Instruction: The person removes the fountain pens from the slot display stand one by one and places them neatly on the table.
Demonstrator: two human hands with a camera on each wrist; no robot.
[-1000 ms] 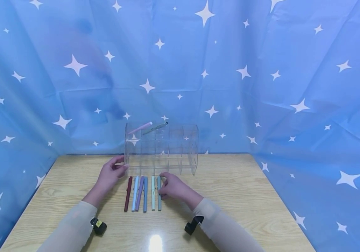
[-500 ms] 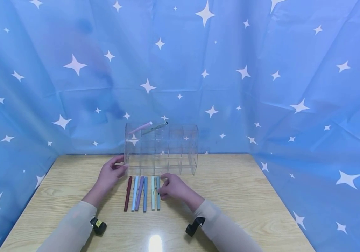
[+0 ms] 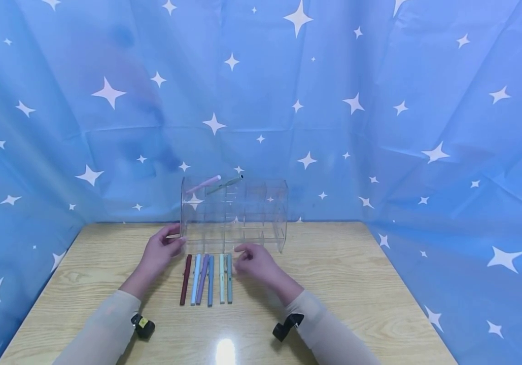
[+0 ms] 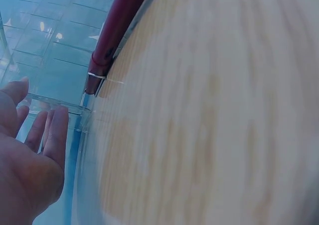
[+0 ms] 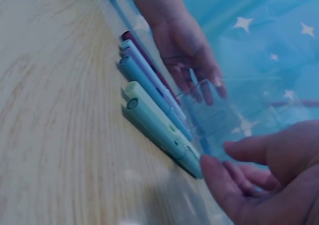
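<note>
My left hand (image 3: 160, 249) rests at the left side panel of a clear plastic organizer (image 3: 233, 215), its extended fingers along the edge in the left wrist view. My right hand (image 3: 257, 262) is just right of the teal pen (image 3: 229, 279), thumb and fingers apart with nothing between them. Beside the teal pen lies a mint pen (image 3: 221, 279). Further left, side by side, are a blue pen (image 3: 210, 281), a purple pen (image 3: 202, 280), a light blue pen (image 3: 195, 280) and a dark red pen (image 3: 185, 280).
A pink pen (image 3: 203, 183) and a dark green pen (image 3: 225, 184) lie slanted in the organizer's top. Behind the wooden table (image 3: 334, 284) hangs a blue curtain (image 3: 261, 101) with white stars.
The teal pen has shifted slightly left, closer to the mint pen. My right hand has drawn away from it, to the right and slightly back. The left hand stays in place.
</note>
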